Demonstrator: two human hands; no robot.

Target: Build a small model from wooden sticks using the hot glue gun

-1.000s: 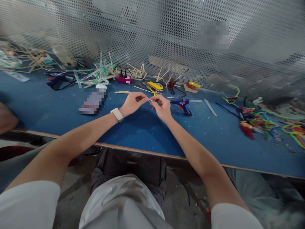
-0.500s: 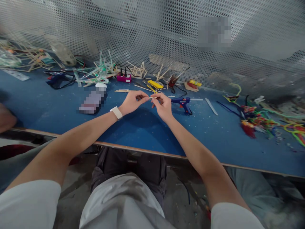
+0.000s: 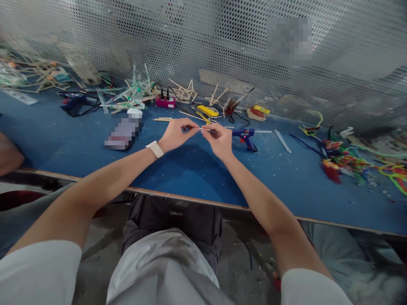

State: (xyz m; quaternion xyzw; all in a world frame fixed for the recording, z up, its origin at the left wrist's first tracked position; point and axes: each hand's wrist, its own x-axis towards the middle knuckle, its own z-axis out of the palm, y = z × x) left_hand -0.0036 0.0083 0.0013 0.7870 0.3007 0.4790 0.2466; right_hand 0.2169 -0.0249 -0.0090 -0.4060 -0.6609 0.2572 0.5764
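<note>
Over the middle of the blue table, my left hand [image 3: 176,134] and my right hand [image 3: 220,139] meet fingertip to fingertip. Between them is a short, thin, pale wooden stick [image 3: 204,129], pinched by thumb and fingers on both sides; most of it is hidden by the fingers. A blue glue gun [image 3: 246,136] with a small red light lies just right of my right hand, a clear glue stick in its back end. Beyond my hands lie a yellow cutter [image 3: 207,111] and several loose wooden sticks [image 3: 163,119].
A phone [image 3: 123,133] lies left of my hands. Behind stand a magenta power strip [image 3: 165,102] and small stick frames [image 3: 186,92] against the perforated metal screen [image 3: 190,38]. Coloured cords [image 3: 346,156] are heaped at right. Another person's arm [image 3: 9,154] rests at the left edge.
My right hand has shifted slightly and its fingers are drawn closer together around the stick. My left hand stays nearly in place.
</note>
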